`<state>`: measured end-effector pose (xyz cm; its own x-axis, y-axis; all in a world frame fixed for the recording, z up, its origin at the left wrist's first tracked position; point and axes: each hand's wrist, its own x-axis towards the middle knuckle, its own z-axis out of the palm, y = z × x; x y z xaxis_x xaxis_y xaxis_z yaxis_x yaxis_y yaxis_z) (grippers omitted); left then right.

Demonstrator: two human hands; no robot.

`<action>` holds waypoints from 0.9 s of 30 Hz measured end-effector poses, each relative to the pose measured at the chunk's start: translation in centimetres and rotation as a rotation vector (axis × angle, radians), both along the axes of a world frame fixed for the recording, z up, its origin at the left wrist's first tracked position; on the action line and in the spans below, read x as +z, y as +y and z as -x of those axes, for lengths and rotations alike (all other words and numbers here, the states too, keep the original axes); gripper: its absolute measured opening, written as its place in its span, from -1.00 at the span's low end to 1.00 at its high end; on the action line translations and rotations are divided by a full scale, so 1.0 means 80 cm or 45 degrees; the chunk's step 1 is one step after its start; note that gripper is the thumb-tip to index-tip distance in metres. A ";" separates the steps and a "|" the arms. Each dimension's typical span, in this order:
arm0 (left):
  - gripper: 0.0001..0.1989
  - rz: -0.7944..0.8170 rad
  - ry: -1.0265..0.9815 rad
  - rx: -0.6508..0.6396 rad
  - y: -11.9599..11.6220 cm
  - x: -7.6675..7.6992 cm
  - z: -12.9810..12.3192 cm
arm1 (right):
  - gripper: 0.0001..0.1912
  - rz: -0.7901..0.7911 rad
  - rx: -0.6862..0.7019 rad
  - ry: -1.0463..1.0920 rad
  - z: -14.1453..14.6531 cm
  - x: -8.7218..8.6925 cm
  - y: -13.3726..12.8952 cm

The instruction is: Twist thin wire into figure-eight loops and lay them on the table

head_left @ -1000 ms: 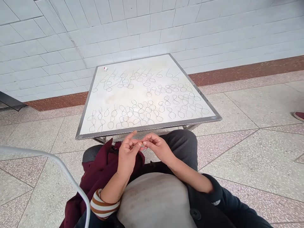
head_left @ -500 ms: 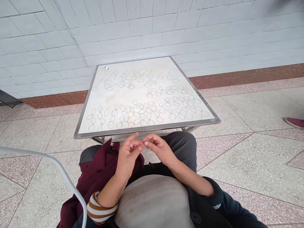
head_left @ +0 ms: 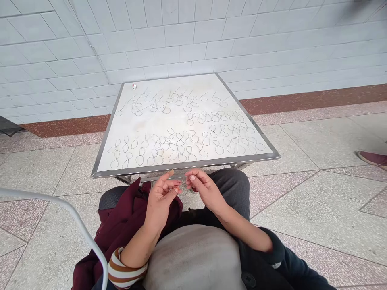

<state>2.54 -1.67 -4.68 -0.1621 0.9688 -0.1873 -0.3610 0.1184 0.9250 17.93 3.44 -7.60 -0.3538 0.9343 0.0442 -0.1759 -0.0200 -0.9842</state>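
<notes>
Nearest: grey top over the belly [head_left: 193, 257]; maroon cloth [head_left: 121, 225] across the left thigh; pale tube [head_left: 30, 195] curving in at the left side.

Left hand [head_left: 157, 203], striped cuff: thumb and index pinched together, apparently on a thin wire loop [head_left: 183, 194], faint against the floor; the other fingers are spread. Right hand [head_left: 208, 193]: thumb near the curled index, other fingers loosely bent. Whether wire sits in that grip, cannot tell.

Change: the 2 sets of fingertips met 0.5 s ago; now there is a gap between them. Judged: the right hand has eased off or drawn along the wire, leaving the left as the surer hold. The loop sits between the hands, above the lap, short of the table's near edge.

Beyond: white table [head_left: 181, 166], grey rim. Near and right areas carry many figure-8 wires [head_left: 213, 131], closely set, some perhaps touching. Farther back, 1-loop wires with straight tails [head_left: 204, 100], in loose rows. Small white-and-red item [head_left: 134, 86] near the far left corner.

Farthest: tiled wall [head_left: 187, 36] behind; 1 dark red shoe [head_left: 373, 157] on the floor, far right.
</notes>
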 end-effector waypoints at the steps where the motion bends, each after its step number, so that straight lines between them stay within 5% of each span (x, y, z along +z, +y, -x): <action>1: -0.52 0.004 -0.022 0.001 0.001 0.000 0.001 | -0.79 -0.049 -0.028 -0.011 -0.002 -0.001 0.002; 6: -0.50 0.123 -0.225 -0.057 0.004 0.005 0.006 | -0.79 -0.568 -0.115 -0.210 -0.011 0.007 0.023; 11: -0.52 0.274 -0.488 -0.172 0.005 0.006 0.010 | -0.79 -0.959 0.043 -0.404 -0.017 0.026 0.046; 27: -0.65 0.385 -0.828 -0.342 0.003 0.000 0.015 | -0.79 -1.214 0.352 -0.494 -0.010 0.061 0.072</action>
